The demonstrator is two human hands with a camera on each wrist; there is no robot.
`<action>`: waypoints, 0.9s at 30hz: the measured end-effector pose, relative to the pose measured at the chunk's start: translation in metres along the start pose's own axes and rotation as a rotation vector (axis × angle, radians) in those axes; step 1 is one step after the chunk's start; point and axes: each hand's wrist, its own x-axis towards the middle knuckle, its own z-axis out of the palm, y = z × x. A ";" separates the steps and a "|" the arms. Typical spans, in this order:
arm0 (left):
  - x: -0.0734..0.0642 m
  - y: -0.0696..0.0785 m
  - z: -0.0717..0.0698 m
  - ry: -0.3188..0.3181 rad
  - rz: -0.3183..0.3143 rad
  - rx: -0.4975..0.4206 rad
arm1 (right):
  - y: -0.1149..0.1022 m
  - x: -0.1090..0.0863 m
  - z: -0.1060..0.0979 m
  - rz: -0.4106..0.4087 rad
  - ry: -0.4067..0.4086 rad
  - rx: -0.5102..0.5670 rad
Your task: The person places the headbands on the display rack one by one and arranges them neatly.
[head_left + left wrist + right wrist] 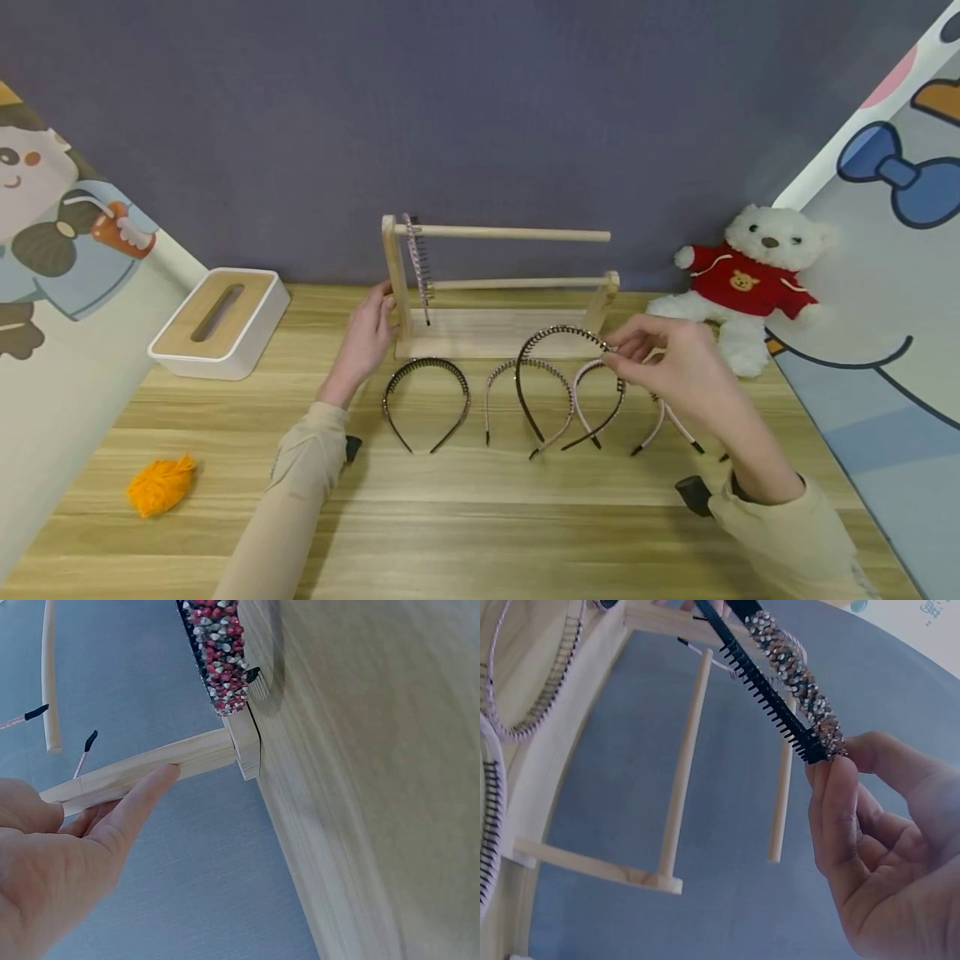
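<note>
Wood-grain table (480, 517) is stretching out before a purple-grey wall, with a wooden rack (491, 287) standing at the far middle. The right hand (675, 362) is pinching a dark beaded headband (558, 375) between thumb and fingertips at the top of its arch, and is lifting it so that its two ends are hanging down just above the table, to the near right of the rack. The left hand (367, 337) is resting with straight, relaxed fingers against the rack's left upright, steadying it without curling round it.

The headband is looking light and springy: a thin, stiff plastic arc with comb teeth inside and small stones outside. The stones are probably giving some grip, yet rough handling could knock them loose, so the crown seems the sound place to hold.

From the head, three more headbands are lying in a row on the table, and one pink headband (416, 258) is hanging on the rack's upper rod. Only the right wrist view is showing the black teeth and the glittering stones (795, 667) close up. Only the left wrist view is showing the index finger (142, 799) lying flat along the rack's bar.
</note>
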 end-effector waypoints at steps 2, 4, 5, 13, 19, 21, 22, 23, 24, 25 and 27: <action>0.000 0.000 0.000 0.001 0.003 0.001 | 0.003 0.001 -0.003 -0.017 0.040 -0.014; 0.000 0.000 0.000 0.001 0.001 -0.002 | 0.004 0.001 -0.007 -0.008 0.063 -0.021; 0.001 0.001 0.000 0.001 0.000 -0.004 | 0.005 0.001 -0.008 0.000 0.071 -0.027; 0.001 0.001 0.001 0.000 -0.011 -0.015 | 0.011 0.005 -0.025 0.016 0.145 -0.068; 0.001 0.001 0.001 0.001 -0.007 -0.013 | 0.012 0.009 -0.036 0.040 0.197 -0.043; 0.001 0.001 0.001 0.000 -0.005 -0.009 | 0.012 0.010 -0.040 0.054 0.213 -0.043; 0.000 0.001 0.001 0.000 -0.005 -0.006 | 0.012 0.010 -0.041 0.063 0.219 -0.043; 0.000 0.001 0.001 0.000 -0.003 -0.003 | 0.012 0.010 -0.043 0.071 0.225 -0.042; 0.000 0.001 0.001 0.001 -0.003 0.001 | 0.012 0.011 -0.044 0.079 0.232 -0.041; 0.000 0.001 0.001 0.000 -0.003 0.002 | 0.012 0.011 -0.045 0.087 0.238 -0.045; -0.001 0.001 0.001 0.001 -0.001 0.003 | 0.012 0.012 -0.047 0.098 0.252 -0.057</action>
